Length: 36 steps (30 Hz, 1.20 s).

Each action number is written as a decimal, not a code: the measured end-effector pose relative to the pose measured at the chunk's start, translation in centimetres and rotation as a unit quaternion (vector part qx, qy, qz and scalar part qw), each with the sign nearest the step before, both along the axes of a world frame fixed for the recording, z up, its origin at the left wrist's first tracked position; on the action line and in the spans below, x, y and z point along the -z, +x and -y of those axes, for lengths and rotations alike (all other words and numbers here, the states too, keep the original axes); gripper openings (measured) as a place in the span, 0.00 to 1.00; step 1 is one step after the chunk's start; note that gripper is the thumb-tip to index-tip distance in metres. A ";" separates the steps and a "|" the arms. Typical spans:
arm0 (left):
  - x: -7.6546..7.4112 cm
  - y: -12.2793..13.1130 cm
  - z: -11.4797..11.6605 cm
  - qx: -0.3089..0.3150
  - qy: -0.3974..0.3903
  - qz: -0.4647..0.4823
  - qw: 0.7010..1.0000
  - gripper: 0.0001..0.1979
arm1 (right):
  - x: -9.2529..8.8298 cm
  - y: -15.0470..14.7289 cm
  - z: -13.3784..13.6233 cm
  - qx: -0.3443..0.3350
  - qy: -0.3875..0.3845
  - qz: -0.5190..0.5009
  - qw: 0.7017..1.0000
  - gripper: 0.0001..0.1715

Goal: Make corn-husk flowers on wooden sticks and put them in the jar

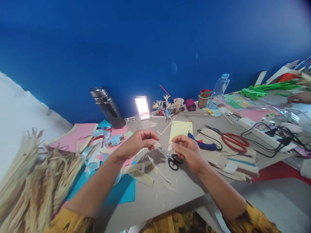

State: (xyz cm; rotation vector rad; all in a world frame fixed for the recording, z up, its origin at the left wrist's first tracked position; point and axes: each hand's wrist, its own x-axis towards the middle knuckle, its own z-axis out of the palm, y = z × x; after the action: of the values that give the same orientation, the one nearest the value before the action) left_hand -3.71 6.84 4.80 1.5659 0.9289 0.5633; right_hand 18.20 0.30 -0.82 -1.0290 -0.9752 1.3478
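Note:
Above the middle of the table, my left hand (141,142) is closed in a pinch on a small pale strip (157,145), which looks like dried husk. Facing it, my right hand (188,151) pinches another small whitish piece (170,147), partly hidden by the fingers. A gap separates the two hands. Small scissors (174,161) with black handles lie between and just below them. Several husk scraps (142,176) are strewn on the table (167,202) under my left hand. Close behind my right hand are a yellow paper (181,127) and a blue glue gun (206,145).
Husk bundles (43,181) and a dark flask (108,108) stand left. At the back are husk flowers (166,108), paper cups (178,104) and a plastic bottle (218,92). Red-handled scissors (235,141) and a corded power strip (261,132) lie right. Another person's hand (300,98) shows far right.

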 end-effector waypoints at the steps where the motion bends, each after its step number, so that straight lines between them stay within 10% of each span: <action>1: 0.2 0.0 0.7 -0.006 -0.016 0.020 1.000 0.10 | -0.2 -0.1 -0.1 0.002 0.013 0.018 1.000 0.17; 15: 1.7 -0.8 1.8 0.047 -0.058 0.081 0.994 0.14 | -0.9 -2.1 1.1 -0.172 0.029 0.131 0.976 0.14; 23: 1.5 0.1 3.2 -0.133 -0.093 0.168 0.972 0.15 | -1.2 -3.0 1.1 -0.065 0.039 0.090 0.993 0.17; 36: 4.8 2.4 6.4 -0.205 -0.109 0.235 0.944 0.14 | -0.8 -4.5 1.6 0.003 0.075 0.100 0.992 0.15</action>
State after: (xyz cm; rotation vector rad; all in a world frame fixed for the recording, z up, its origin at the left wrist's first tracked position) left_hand -1.32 0.46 -0.05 0.9743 0.9084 1.0396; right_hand 13.65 -1.31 -0.03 -1.0654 -1.2033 1.1627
